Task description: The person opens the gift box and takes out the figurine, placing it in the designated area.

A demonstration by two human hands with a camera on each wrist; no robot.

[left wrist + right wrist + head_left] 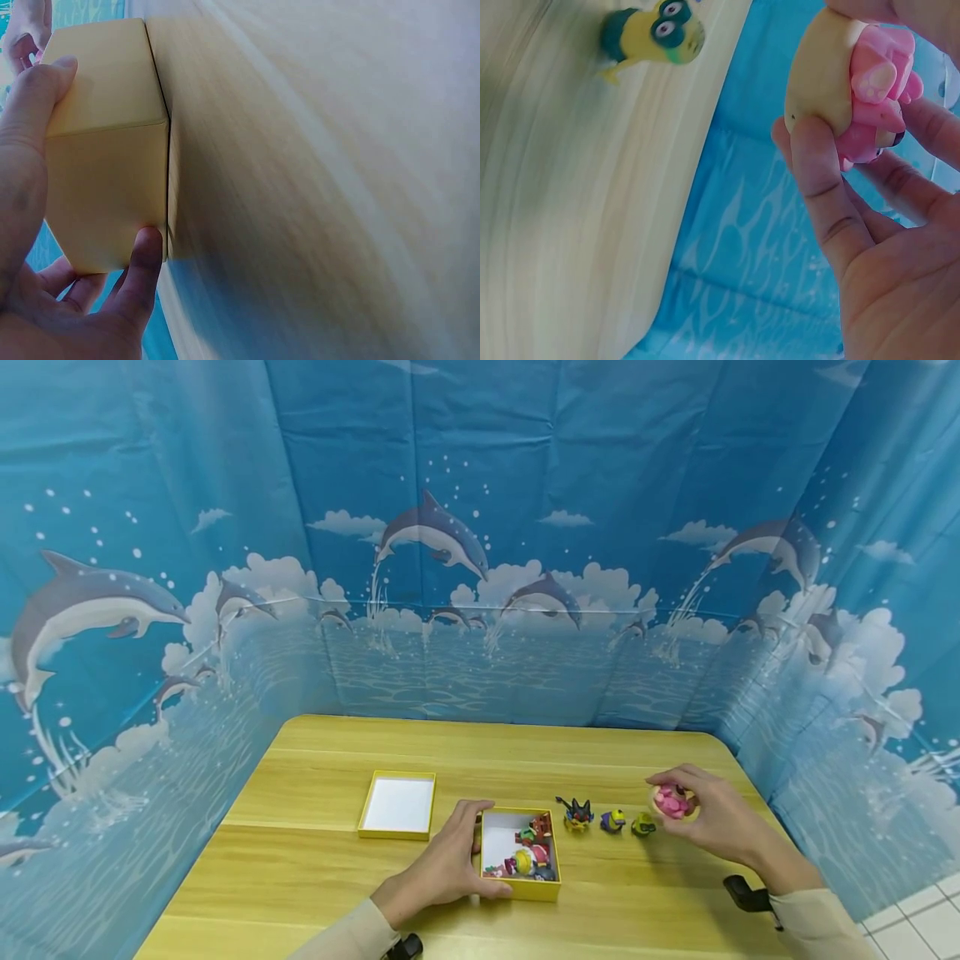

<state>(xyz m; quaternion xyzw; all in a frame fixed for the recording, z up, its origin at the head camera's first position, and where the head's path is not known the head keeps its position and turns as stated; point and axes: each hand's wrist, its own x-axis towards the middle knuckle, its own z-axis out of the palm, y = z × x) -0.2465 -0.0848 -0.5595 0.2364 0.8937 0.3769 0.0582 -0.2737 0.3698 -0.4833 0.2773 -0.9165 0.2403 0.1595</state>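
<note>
My left hand (442,858) grips the yellow box (546,890) by its left side, thumb at the near wall and fingers at the far one. Several small toy figures (525,858) lie jumbled inside it, mostly toward the right and near side. Above the table on the right, my right hand (712,817) holds a pink toy figure (672,802) between thumb and fingertips. Its pink body sits in a rounded cream part (821,71), seen in the right wrist view. Closest to that hand on the table is a yellow and green figure (642,825).
Left of the green figure stand a purple and yellow figure (612,821) and a dark, horned figure (577,814). A shallow yellow lid (397,804), white inside, lies at the left on the wooden table (300,860). Behind hangs a blue dolphin curtain (480,677).
</note>
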